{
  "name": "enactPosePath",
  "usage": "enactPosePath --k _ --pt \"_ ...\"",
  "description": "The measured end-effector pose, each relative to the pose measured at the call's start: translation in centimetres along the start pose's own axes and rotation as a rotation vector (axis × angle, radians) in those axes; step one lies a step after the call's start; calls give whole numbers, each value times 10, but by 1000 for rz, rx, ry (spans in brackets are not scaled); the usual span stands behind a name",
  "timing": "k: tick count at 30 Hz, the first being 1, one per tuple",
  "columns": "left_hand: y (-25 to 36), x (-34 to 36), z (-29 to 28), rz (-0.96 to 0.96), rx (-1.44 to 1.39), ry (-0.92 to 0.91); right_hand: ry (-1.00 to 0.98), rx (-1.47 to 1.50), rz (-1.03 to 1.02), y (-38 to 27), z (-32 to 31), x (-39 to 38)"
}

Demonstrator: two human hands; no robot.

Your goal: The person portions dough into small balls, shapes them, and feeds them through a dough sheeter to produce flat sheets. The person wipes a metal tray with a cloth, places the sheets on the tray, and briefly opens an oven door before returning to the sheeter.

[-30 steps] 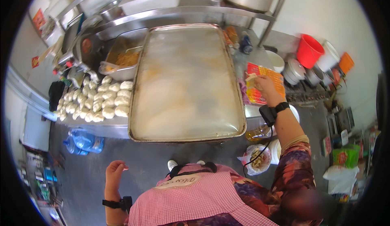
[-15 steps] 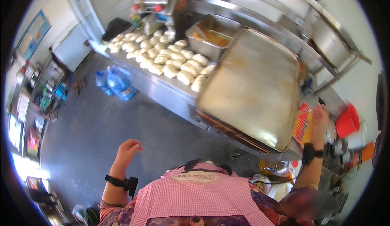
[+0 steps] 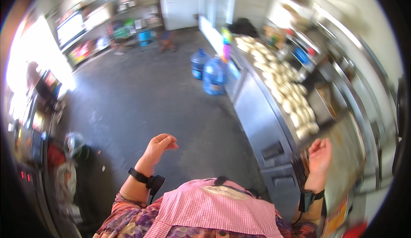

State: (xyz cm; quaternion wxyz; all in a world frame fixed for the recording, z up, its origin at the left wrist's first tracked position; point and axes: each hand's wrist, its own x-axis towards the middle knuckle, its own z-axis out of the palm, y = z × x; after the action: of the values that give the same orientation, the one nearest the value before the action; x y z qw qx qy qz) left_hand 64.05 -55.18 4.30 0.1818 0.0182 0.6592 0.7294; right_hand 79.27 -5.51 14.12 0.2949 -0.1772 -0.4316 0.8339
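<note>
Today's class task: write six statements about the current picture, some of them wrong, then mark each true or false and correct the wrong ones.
1. Two blue bottles stand on the floor. True.

2. The pale dough pieces lie in a row along the floor. False: they are crowded together on the metal counter.

3. The apron is plain green. False: it is pink-and-white checked.

4. Two black wristbands can be seen. True.

5. The right hand is gripping a dough piece. False: its fingers are loosely curled and no dough shows in it.

6. The left hand is apart from the counter. True.
</note>
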Motion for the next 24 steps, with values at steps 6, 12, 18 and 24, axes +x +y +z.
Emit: enactPosePath --k 6,12,18,24 --pt "-10 -95 -98 248 -428 363 -367 -151 235 112 130 38" --pt "-56 -271 -116 249 -613 1076 -683 -324 483 221 248 64" --pt "-112 -399 -110 292 -794 1594 -920 -322 827 355 361 1" --pt "-165 -484 -156 418 -961 1782 -1153 -283 964 470 487 -127"
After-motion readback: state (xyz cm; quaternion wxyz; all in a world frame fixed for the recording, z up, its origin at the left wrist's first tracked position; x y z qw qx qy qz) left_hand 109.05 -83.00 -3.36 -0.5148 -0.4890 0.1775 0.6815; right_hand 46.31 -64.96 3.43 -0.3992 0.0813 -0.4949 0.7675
